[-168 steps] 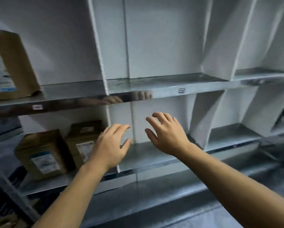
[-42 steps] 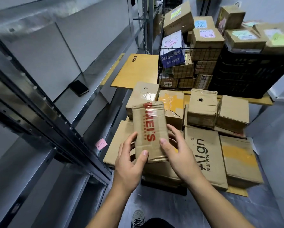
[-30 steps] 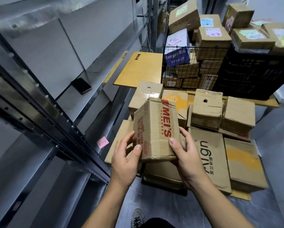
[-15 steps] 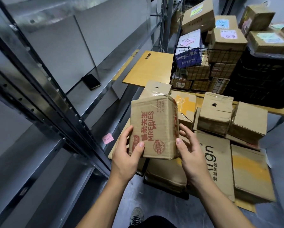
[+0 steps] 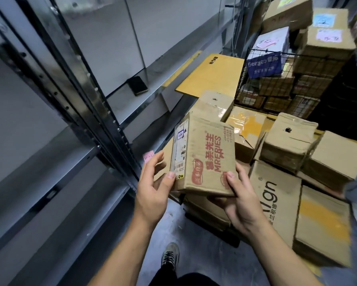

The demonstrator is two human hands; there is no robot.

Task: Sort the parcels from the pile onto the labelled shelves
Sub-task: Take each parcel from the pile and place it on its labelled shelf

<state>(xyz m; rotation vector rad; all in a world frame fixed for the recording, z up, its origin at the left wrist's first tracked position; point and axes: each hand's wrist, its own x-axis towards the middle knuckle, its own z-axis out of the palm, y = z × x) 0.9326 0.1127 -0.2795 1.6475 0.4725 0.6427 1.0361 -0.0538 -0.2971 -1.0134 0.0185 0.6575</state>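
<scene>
We are at the reading step. The MRFRIES box [image 5: 204,155] is clear of the pile of parcels [image 5: 289,141] and held in the air, with the metal shelves [image 5: 49,162] on our left and the pile on our right. Our right hand [image 5: 241,203] cradles its lower right corner from beneath, thumb pressed on the printed face. Our left hand [image 5: 152,188] steadies the lower left corner, thumb on the edge and fingers loosely curled beside the narrow side that carries the shipping label [image 5: 180,149]. That side faces us at a slant, and its print is too small for us to make out.

By our judgement the parcel is picked but not yet assigned. The next move calls for reading the label's code, then finding the matching shelf tag — a pink note [image 5: 149,156] sits on the shelving just behind our left fingers — and turning left to set the box in place.
</scene>
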